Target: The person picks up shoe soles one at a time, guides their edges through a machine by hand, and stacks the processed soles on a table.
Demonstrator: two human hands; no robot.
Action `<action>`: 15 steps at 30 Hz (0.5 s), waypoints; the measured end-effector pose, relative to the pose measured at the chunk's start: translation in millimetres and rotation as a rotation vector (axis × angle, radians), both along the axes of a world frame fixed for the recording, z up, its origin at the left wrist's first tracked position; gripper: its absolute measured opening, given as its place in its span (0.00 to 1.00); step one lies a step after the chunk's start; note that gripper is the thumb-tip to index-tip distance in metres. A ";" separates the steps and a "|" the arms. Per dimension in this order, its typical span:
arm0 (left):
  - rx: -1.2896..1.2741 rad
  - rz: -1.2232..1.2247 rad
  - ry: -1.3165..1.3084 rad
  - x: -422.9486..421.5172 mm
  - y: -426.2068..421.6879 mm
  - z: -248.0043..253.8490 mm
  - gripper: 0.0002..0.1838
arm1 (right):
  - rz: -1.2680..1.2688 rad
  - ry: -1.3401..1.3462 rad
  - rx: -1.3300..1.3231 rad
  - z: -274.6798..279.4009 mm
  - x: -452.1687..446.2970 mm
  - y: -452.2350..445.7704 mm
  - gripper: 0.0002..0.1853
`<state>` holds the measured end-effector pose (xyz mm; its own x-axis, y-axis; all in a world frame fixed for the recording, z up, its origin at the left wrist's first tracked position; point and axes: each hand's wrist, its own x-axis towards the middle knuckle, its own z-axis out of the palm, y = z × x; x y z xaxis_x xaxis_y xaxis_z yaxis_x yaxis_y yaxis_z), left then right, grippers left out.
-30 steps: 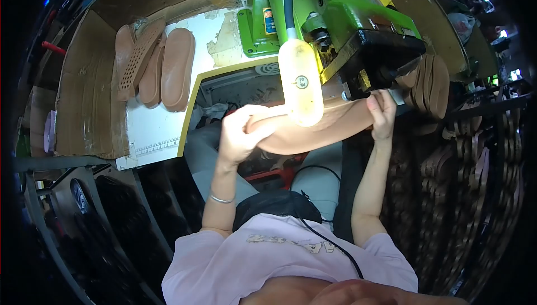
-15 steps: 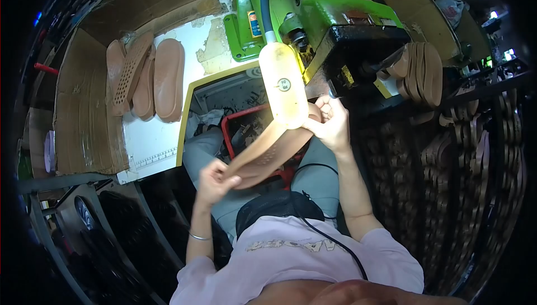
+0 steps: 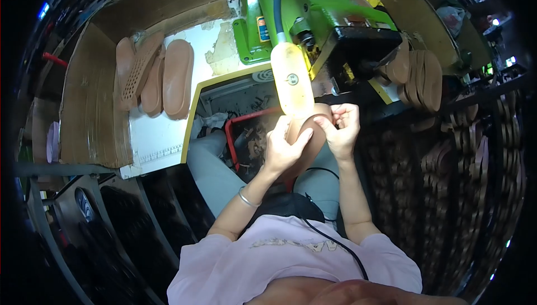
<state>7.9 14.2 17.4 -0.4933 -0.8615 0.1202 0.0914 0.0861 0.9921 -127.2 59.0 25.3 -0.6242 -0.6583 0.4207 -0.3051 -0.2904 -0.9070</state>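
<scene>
Below the lit lamp, a brown shoe sole [image 3: 315, 142] is held between my two hands, standing tilted with its upper end near the lamp. My left hand [image 3: 284, 149] grips its left side, the thumb lying along the sole. At the upper right edge, my right hand [image 3: 342, 129] pinches the sole with thumb and curled fingers. The glowing lamp [image 3: 292, 78] hangs just above and partly covers the sole's top. Behind it stands a green machine [image 3: 324, 3] with a black front housing [image 3: 363, 48].
Several brown soles [image 3: 178, 78] lie on the white tabletop [image 3: 159, 143] inside a cardboard screen [image 3: 92, 103]. More soles [image 3: 422, 81] stand stacked at right. A red-rimmed bin [image 3: 229, 137] sits between the legs. Racks of soles [image 3: 447, 193] fill the right side; a black cable [image 3: 335, 238] crosses the shirt.
My left hand has moved up and right along the sole, from its lower end to near my right hand. The sole is now turned more upright. My right hand has shifted slightly right and down.
</scene>
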 end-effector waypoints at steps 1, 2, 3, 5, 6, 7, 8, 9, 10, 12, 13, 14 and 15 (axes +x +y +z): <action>0.017 -0.051 -0.021 -4.9 -1.8 3.0 0.20 | -0.020 -0.043 0.024 -0.2 -4.0 1.4 0.24; 0.004 -0.067 -0.023 -10.7 -0.3 -2.1 0.20 | -0.037 -0.045 0.011 -0.3 -4.5 0.8 0.24; 0.038 0.016 0.113 -16.5 4.3 -13.6 0.18 | -0.047 0.033 0.077 -0.5 -4.9 0.9 0.24; 0.093 0.135 0.255 -18.6 12.5 -23.4 0.15 | -0.066 0.161 0.108 -2.3 -5.6 -2.0 0.24; 0.133 0.188 0.280 -17.5 17.4 -18.3 0.15 | -0.057 0.125 0.113 -5.7 -3.3 -4.5 0.23; 0.117 0.222 0.244 -15.0 20.8 -9.7 0.15 | -0.024 0.234 0.108 -1.5 -1.2 -6.5 0.21; 0.102 0.253 0.210 -11.9 23.8 -4.4 0.14 | -0.006 0.298 0.092 -5.7 -1.5 -9.3 0.22; 0.144 0.288 0.254 -9.3 27.3 -9.2 0.15 | 0.040 0.247 0.030 9.5 6.9 -10.5 0.22; 0.187 0.330 0.298 -8.5 30.3 -13.6 0.15 | 0.044 0.286 0.056 22.0 12.3 -9.7 0.22; 0.204 0.306 0.424 -10.2 36.3 2.9 0.18 | 0.141 0.301 0.127 32.8 9.4 -4.1 0.23; 0.175 0.220 0.335 -3.6 34.1 -3.2 0.22 | 0.112 0.303 0.117 48.2 1.9 2.8 0.23; 0.164 0.197 0.337 0.3 30.8 -3.8 0.22 | 0.135 0.382 0.256 67.7 -8.0 16.2 0.22; 0.044 0.086 0.382 2.7 26.3 -1.2 0.24 | 0.162 0.457 0.398 77.9 -20.2 29.9 0.22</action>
